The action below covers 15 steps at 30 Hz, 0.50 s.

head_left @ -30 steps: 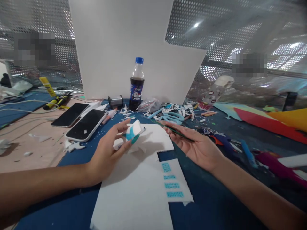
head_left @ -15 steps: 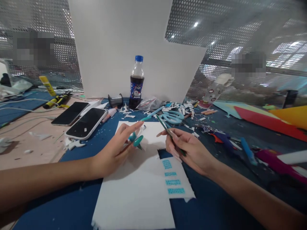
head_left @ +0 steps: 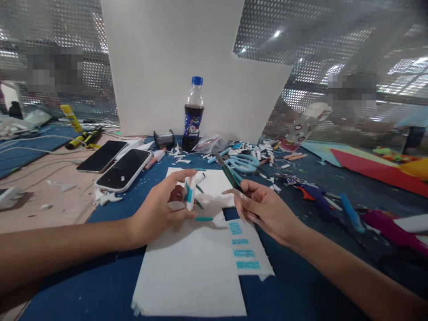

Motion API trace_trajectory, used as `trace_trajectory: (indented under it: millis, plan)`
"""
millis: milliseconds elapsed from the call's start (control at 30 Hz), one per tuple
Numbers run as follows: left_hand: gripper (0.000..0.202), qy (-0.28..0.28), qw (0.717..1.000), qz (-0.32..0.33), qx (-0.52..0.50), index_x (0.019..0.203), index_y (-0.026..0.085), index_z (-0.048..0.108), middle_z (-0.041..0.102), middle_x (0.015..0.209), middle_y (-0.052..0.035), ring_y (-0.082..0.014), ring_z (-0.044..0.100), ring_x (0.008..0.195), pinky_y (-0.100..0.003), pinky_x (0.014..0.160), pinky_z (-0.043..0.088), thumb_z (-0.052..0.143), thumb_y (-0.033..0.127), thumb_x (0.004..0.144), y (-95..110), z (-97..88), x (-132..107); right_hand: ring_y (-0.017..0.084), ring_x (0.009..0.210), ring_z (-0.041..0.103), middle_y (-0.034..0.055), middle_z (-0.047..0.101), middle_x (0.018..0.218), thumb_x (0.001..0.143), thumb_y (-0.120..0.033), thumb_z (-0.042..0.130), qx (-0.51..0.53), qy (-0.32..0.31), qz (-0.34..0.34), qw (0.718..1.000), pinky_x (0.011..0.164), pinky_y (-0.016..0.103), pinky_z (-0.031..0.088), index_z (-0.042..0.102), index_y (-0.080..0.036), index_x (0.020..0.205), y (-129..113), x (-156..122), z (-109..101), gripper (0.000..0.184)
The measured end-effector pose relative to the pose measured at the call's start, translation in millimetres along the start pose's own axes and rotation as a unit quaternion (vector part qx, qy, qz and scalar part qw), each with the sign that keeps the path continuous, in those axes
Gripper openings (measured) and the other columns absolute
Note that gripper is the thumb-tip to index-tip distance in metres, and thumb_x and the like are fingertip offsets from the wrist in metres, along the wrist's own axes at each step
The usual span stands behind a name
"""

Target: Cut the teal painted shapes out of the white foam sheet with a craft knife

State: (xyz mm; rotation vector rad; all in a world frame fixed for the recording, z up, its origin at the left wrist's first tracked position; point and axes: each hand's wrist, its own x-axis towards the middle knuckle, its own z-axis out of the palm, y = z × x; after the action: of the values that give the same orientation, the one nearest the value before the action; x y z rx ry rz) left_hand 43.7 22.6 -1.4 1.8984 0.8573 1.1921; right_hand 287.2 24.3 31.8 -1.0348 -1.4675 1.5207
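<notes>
My left hand (head_left: pixel 159 207) pinches a small white and teal foam piece (head_left: pixel 190 192) upright above a white foam sheet (head_left: pixel 194 263). My right hand (head_left: pixel 265 209) grips a thin green-handled craft knife (head_left: pixel 229 173), blade end pointing up and away, just right of the foam piece. A loose teal strip (head_left: pixel 203 219) lies on the sheet below the piece. Several teal dotted rectangles (head_left: pixel 241 241) sit on the sheet's right flap.
Two phones (head_left: pixel 113 164) lie at the left on the blue mat (head_left: pixel 100 285). A cola bottle (head_left: pixel 193 117), wire spool (head_left: pixel 163 139), light-blue scissors (head_left: pixel 241 163) and foam scraps stand behind. Coloured paper sheets (head_left: pixel 368 167) and pens (head_left: pixel 349 211) lie right. A white board (head_left: pixel 174 67) leans at the back.
My left hand turned the foam piece upright and lifted it slightly. A teal strip now lies on the sheet. My right hand with the knife shifted a little toward the piece.
</notes>
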Motion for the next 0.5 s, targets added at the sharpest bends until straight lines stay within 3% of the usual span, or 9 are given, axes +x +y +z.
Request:
trace_trajectory:
  millis: [200,300,400,500]
  plan:
    - [0.054,0.028,0.996,0.052,0.072,0.118,0.025,0.049,0.044,0.124,-0.0088,-0.0220,0.054,0.107,-0.035,0.086,0.054,0.077,0.034,0.073,5.4,-1.6,2.7,0.003,0.037,0.024,-0.0083,0.045,0.043,0.075,-0.052,0.069,-0.005,-0.050,0.052,0.997,0.040,0.020,0.014,0.037,-0.020,0.068,3.2,-2.4,1.7,0.046]
    - [0.055,0.018,0.991,0.083,0.103,0.119,0.025,0.049,0.045,0.121,-0.0085,-0.0208,0.053,0.104,-0.032,0.081,0.055,0.077,0.038,0.073,6.7,-2.9,3.6,0.003,0.036,0.020,-0.0110,0.035,0.042,0.070,-0.058,0.070,-0.024,-0.034,0.043,0.998,0.038,0.019,0.014,0.033,-0.021,0.067,2.1,-2.5,2.0,0.052]
    - [0.062,0.008,0.984,0.129,0.123,0.122,0.027,0.049,0.046,0.115,-0.0077,-0.0201,0.052,0.097,-0.029,0.072,0.055,0.077,0.044,0.070,6.9,-4.4,3.7,0.004,0.033,0.021,-0.0108,0.032,0.042,0.075,-0.062,0.061,-0.108,-0.040,0.004,0.993,0.035,0.019,0.016,0.036,-0.022,0.068,4.7,-2.8,0.1,0.049]
    - [0.067,-0.009,0.981,0.150,0.123,0.125,0.027,0.049,0.046,0.112,-0.0070,-0.0212,0.050,0.099,-0.031,0.076,0.053,0.078,0.046,0.067,7.8,-6.1,4.6,0.009,0.041,0.042,-0.0021,0.047,0.053,0.090,-0.059,0.041,-0.247,-0.065,-0.109,0.961,0.040,0.023,0.034,0.047,-0.020,0.072,11.9,-3.8,-3.3,0.043]
